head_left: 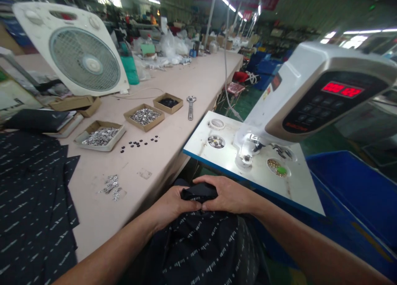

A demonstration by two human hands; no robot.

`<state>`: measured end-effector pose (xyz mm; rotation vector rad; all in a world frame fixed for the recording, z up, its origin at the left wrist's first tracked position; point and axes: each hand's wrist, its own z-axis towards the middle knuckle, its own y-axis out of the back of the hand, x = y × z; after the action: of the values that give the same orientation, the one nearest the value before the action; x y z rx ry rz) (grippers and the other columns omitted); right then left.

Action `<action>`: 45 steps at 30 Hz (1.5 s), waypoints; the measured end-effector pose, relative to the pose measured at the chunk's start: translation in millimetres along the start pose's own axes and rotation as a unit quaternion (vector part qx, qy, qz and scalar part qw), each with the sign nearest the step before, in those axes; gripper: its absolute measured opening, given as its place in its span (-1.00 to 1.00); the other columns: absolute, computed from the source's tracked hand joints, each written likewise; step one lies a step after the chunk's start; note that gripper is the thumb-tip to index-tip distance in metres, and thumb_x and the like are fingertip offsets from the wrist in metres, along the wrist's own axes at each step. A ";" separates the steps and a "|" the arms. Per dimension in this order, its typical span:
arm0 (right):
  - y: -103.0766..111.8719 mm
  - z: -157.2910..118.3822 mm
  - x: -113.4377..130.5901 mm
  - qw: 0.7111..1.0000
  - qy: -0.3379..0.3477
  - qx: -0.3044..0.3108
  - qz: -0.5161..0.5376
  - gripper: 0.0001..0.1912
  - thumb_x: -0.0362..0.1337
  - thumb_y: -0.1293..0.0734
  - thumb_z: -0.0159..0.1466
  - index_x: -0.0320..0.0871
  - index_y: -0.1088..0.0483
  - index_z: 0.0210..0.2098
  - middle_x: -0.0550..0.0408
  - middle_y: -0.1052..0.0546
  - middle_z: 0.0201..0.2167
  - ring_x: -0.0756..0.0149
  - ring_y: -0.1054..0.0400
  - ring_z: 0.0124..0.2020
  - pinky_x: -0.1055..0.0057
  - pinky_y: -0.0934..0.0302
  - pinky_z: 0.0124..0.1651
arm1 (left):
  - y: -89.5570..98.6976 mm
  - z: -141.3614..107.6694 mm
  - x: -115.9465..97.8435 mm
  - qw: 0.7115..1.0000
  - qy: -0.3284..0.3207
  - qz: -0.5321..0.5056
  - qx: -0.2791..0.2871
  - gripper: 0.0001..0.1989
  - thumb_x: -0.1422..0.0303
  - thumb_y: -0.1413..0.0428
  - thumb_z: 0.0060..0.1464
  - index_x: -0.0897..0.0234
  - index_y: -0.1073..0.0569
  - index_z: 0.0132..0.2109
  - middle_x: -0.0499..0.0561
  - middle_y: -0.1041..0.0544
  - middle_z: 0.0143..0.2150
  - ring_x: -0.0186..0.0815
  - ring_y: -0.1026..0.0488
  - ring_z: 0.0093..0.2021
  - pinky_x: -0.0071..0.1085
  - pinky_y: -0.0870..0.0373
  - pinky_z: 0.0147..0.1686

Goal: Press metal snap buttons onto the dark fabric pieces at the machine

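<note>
A black cloth with small white lettering hangs in front of me, gathered at its upper edge. My left hand grips that edge from the left, its thumb lying along the fold. From the right, my right hand pinches the same edge, and the two thumbs nearly meet. The fingers behind the cloth are partly hidden. Just beyond my hands stands a snap-fastening machine with a lit red display. Its pressing head sits over a white work plate with recessed cups of small metal parts.
On the long table are boxes of metal snap parts, another metal-filled box, a box of black pieces, a wrench and loose snaps. A fan stands behind. More printed cloth lies left; a blue bin is right.
</note>
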<state>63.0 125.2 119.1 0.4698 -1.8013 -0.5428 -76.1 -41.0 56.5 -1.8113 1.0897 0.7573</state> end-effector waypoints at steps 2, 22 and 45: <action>2.7 2.9 -2.6 1.000 -0.010 0.018 -0.003 -0.30 -0.22 -0.54 0.06 -0.05 -0.41 0.19 0.05 -0.55 0.07 0.05 -0.42 0.08 0.22 -0.23 0.16 | 3.1 3.9 5.6 0.999 -0.022 0.031 -0.009 -0.73 0.30 -0.35 -0.13 0.37 -0.58 -0.28 -0.05 -0.52 -0.42 -0.36 -0.37 -0.42 -0.40 -0.26 -0.28; -15.9 251.6 17.7 0.973 -0.051 -0.199 -0.109 -0.74 -0.21 -0.28 0.32 -0.12 -0.56 -0.11 0.07 -0.62 -0.31 0.27 -0.47 -0.23 0.40 -0.26 -0.13 | 7.8 23.8 60.7 0.918 -0.094 0.385 -0.019 -0.85 0.36 -0.13 -0.13 0.19 -0.58 -0.35 -0.06 -0.58 -0.41 -0.19 -0.55 -0.34 -0.42 -0.17 -0.48; -23.2 275.5 -6.2 0.951 -0.006 -0.233 -0.204 -0.89 -0.36 -0.35 0.26 -0.16 -0.54 -0.26 0.03 -0.58 -0.21 0.27 -0.41 -0.17 0.41 -0.22 -0.04 | 4.6 22.9 45.9 0.847 -0.134 0.513 0.031 -0.88 0.31 -0.12 -0.09 0.21 -0.47 -0.34 0.02 -0.67 -0.27 -0.13 -0.62 -0.22 -0.43 -0.39 -0.32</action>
<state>-198.3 145.0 31.0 0.5080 -1.5190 -1.2268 -61.8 -38.7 7.1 -0.9000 1.8509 1.5026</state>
